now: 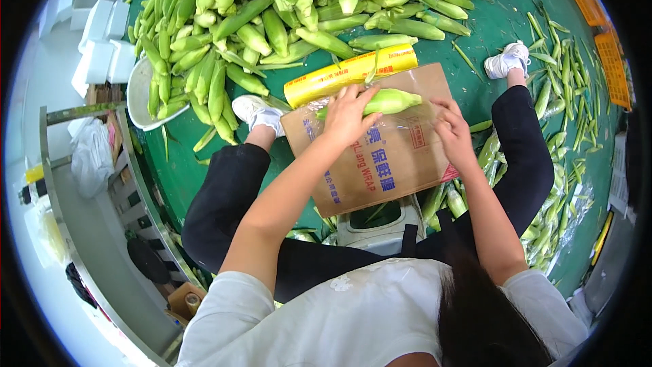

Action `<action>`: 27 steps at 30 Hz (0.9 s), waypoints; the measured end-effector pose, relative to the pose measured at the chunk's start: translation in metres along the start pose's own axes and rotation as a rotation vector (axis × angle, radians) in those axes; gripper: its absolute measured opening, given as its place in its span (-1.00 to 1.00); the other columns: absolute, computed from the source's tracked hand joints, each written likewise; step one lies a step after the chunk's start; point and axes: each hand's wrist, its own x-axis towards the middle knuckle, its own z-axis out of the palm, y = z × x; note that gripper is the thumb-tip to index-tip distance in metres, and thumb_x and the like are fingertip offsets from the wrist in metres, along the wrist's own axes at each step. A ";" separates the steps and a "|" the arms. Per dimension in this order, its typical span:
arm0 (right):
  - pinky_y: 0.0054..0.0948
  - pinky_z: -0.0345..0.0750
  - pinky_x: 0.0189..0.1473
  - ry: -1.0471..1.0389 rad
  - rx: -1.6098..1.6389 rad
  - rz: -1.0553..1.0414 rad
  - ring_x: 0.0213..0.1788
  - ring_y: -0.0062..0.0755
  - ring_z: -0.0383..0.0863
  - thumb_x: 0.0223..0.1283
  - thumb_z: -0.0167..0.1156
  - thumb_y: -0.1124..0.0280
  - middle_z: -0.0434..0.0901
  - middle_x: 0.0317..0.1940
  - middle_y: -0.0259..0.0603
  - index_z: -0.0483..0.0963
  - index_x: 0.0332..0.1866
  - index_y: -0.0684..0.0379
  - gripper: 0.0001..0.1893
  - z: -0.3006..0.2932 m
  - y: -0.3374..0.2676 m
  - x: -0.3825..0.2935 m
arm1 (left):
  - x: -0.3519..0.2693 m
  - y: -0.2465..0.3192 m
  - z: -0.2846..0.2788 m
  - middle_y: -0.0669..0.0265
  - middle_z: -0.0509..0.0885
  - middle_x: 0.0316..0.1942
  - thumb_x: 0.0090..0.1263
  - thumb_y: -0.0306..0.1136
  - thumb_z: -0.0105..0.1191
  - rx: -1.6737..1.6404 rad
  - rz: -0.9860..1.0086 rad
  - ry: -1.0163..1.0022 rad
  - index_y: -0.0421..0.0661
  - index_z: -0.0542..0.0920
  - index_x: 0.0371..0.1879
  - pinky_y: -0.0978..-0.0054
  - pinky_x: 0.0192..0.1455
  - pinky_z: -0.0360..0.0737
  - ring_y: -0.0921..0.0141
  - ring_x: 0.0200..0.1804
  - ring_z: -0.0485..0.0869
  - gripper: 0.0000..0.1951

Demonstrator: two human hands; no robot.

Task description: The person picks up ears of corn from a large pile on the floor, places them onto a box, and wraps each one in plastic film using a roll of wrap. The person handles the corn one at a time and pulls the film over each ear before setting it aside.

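Note:
A cardboard box (336,173) with printing lies before me on a pale plastic stool (379,232). Along its far edge is a roll of plastic wrap (351,74) in yellow printed material. An ear of corn in its green husk (395,101) lies over the box, pointing right. My left hand (349,112) rests on its left end, thumb and fingers around it. My right hand (452,125) is right of the ear's tip, fingers curled at clear film (420,117) stretched over the box; the fingertips are partly hidden.
A big heap of husked-in corn ears (275,25) covers the floor ahead, beside a white tub (140,97). Film-wrapped ears (545,214) and loose green leaves (575,86) lie at right. Orange crates (611,69) stand far right, a metal-framed rack (135,173) at left.

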 end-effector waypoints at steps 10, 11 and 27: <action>-0.27 0.48 0.00 -0.285 -0.909 -0.678 0.02 -0.22 0.51 -0.05 0.33 0.00 0.50 0.09 -0.31 0.39 0.29 -0.16 -0.32 0.061 0.003 0.075 | -0.072 -0.041 0.002 0.21 0.48 0.07 0.17 -0.31 0.24 -0.019 0.335 0.209 -0.11 0.49 -0.01 0.13 0.19 0.32 0.09 0.14 0.43 -0.60; -0.30 0.49 0.00 -0.379 -1.003 -0.715 0.03 -0.23 0.50 -0.09 0.33 -0.03 0.49 0.09 -0.34 0.33 0.37 -0.29 -0.23 0.058 0.003 0.077 | -0.082 -0.039 0.002 0.22 0.49 0.04 0.15 -0.33 0.26 0.024 0.249 0.126 -0.12 0.52 -0.07 0.13 0.18 0.31 0.09 0.12 0.44 -0.63; -0.26 0.34 0.24 -0.527 -0.958 -0.524 0.11 -0.23 0.48 0.00 0.30 -0.02 0.52 -0.01 -0.32 0.57 0.10 -0.23 -0.53 0.038 0.008 -0.008 | -0.096 -0.062 0.005 0.14 0.50 -0.16 0.40 -0.42 -0.02 -0.134 0.206 -0.213 -0.13 0.49 -0.12 0.20 -0.14 0.54 0.05 -0.11 0.56 -0.86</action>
